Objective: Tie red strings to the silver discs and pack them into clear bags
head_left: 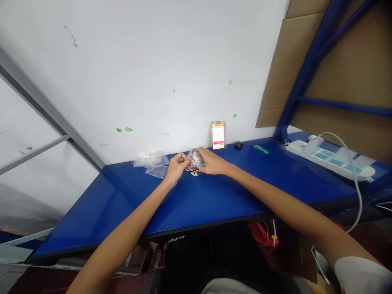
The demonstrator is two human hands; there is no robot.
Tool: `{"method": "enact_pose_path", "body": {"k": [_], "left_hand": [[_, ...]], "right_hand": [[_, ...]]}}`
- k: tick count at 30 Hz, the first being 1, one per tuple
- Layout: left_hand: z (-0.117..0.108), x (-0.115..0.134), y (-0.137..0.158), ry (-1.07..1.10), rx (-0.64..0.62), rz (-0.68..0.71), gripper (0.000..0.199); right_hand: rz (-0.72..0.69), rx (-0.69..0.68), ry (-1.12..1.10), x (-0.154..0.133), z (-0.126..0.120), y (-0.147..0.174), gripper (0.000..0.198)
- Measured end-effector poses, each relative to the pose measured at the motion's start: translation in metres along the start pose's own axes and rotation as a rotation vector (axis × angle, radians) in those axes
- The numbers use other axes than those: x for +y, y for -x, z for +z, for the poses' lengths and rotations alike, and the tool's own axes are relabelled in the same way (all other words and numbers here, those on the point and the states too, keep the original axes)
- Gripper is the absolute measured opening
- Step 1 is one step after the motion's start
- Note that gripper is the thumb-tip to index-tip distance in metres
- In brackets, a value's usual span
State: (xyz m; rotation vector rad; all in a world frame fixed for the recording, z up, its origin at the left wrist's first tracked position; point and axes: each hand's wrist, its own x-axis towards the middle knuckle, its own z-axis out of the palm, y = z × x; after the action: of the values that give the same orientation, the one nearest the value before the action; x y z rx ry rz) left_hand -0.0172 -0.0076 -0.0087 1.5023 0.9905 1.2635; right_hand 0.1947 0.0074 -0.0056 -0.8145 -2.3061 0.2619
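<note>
Near the back of the blue table [196, 204], both hands meet at a clear plastic bag [196, 158] with something dark and reddish in it, too small to name. My right hand [212, 161] is wrapped around the bag's right side. At its left edge, my left hand [177, 167] is closed in a pinch that seems to hold the plastic. Just below the bag, a small shiny round metal piece [195, 173] shows on the table; whether it joins the bag's contents is hidden. Crumpled clear plastic bags [151, 159] lie left of my left hand.
A phone with a lit screen [218, 135] leans on the wall. To its right lie a small black round object [238, 144] and a green strip [261, 149]. A white power strip [330, 159] with a looping cable is at the far right. Blue rack posts [301, 77] rise behind.
</note>
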Motion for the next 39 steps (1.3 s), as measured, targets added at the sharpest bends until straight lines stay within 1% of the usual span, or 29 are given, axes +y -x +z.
{"method": "enact_pose_path", "body": {"k": [2,7,11,17,20,22,24,27,29,31,34,36,39], "left_hand": [[-0.001,-0.002,-0.001,-0.006,-0.019,-0.014,0.026],[-0.002,-0.002,-0.001,-0.014,-0.110,-0.084,0.027],[-0.002,-0.003,0.000,-0.059,-0.150,-0.077,0.027],[-0.004,-0.010,-0.003,-0.160,-0.139,-0.010,0.025],[-0.004,-0.011,-0.003,-0.197,-0.086,0.022,0.023],[-0.003,-0.010,-0.002,-0.201,-0.069,0.019,0.023],[-0.004,-0.008,-0.002,-0.167,-0.102,0.006,0.027],[-0.007,-0.007,-0.002,-0.093,-0.191,-0.028,0.042],[-0.009,-0.007,-0.002,-0.095,-0.241,-0.045,0.048],[-0.010,-0.009,-0.003,-0.150,-0.269,-0.035,0.047],[-0.011,-0.012,-0.004,-0.205,-0.270,-0.012,0.043],[-0.011,-0.013,-0.005,-0.217,-0.265,-0.015,0.041],[-0.016,-0.012,-0.007,-0.216,-0.247,-0.004,0.041]], "right_hand": [[-0.027,0.003,-0.006,0.000,-0.001,0.000,0.076],[-0.087,0.006,0.043,-0.007,-0.002,0.000,0.070],[-0.103,-0.015,0.095,-0.010,0.002,0.000,0.069],[-0.053,-0.011,0.112,-0.009,0.005,0.000,0.072],[-0.039,-0.023,0.108,-0.012,0.004,-0.001,0.069],[-0.013,-0.032,0.111,-0.012,0.003,-0.001,0.066],[0.025,-0.032,0.104,-0.011,0.001,-0.002,0.058],[0.065,-0.035,0.086,-0.006,-0.004,-0.002,0.044],[0.080,-0.045,0.084,-0.004,-0.006,-0.001,0.041],[0.090,-0.061,0.086,-0.003,-0.007,0.000,0.043],[0.104,-0.083,0.098,-0.004,-0.004,0.001,0.048],[0.112,-0.086,0.104,-0.004,-0.001,0.000,0.044],[0.055,-0.049,0.097,-0.002,0.002,-0.002,0.034]]}}
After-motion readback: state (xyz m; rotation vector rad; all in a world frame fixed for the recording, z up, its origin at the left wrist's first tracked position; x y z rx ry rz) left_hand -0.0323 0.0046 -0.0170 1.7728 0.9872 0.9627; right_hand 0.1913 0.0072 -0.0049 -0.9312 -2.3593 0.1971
